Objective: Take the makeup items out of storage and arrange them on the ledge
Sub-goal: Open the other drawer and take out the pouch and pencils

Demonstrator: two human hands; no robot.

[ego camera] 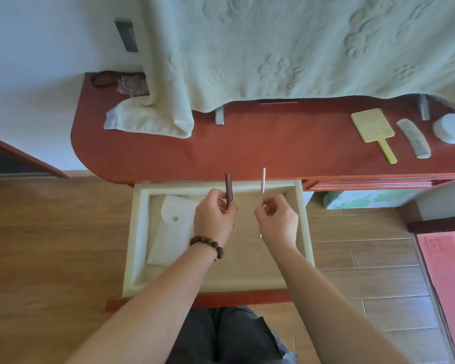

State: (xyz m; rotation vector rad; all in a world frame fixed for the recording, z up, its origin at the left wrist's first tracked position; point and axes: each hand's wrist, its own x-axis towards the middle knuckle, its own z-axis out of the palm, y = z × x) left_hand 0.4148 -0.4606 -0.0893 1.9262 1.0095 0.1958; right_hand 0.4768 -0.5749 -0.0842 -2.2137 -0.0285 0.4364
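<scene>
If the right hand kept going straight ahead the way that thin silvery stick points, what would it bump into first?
Likely the front edge of the red ledge: the right hand holds the thin stick over the open drawer, its tip nearly there. Height is unclear, so it might pass above.

bare forearms, brown beaded bracelet [207, 245] on left wrist, dark trousers [221, 337]

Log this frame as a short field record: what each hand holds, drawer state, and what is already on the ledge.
left hand: holds dark brown stick upright
right hand: pinches thin silver stick upright
drawer: open, white pouch inside
ledge: yellow hand mirror, comb, pale round container, draped towel
</scene>
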